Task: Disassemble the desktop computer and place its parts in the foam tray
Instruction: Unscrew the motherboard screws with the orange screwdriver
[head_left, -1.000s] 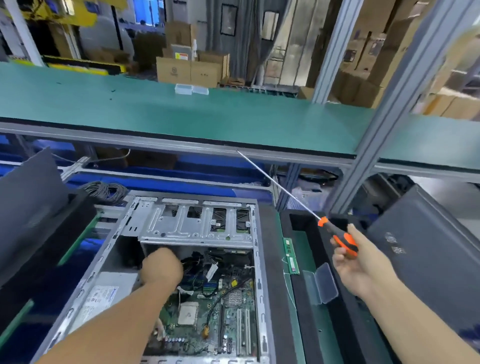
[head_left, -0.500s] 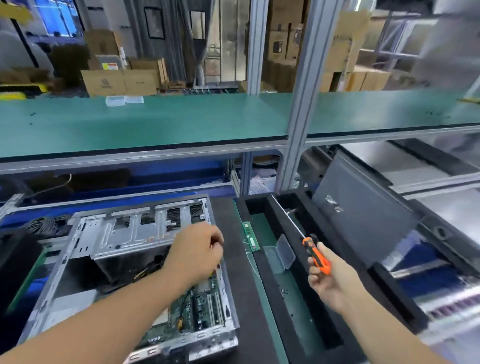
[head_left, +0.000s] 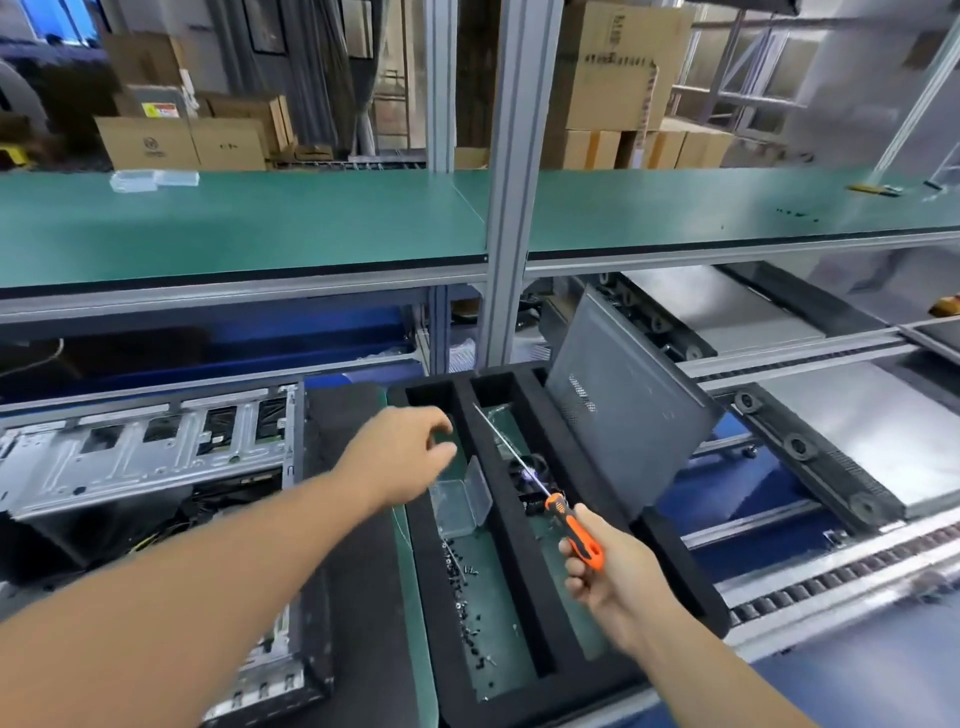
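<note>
The left hand (head_left: 410, 457) is hovering over the foam tray (head_left: 519, 525), fingers loosely curled; whether they are holding anything is unclear. The right hand (head_left: 610, 582) is gripping the screwdriver (head_left: 576, 530)

Bright even light, blurred, warped edges

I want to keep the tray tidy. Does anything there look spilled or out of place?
Yes. Small black screws lie loose along the foam tray's left compartment, while the clear plastic box beside them stands open. They look spilled rather than stored.
</note>
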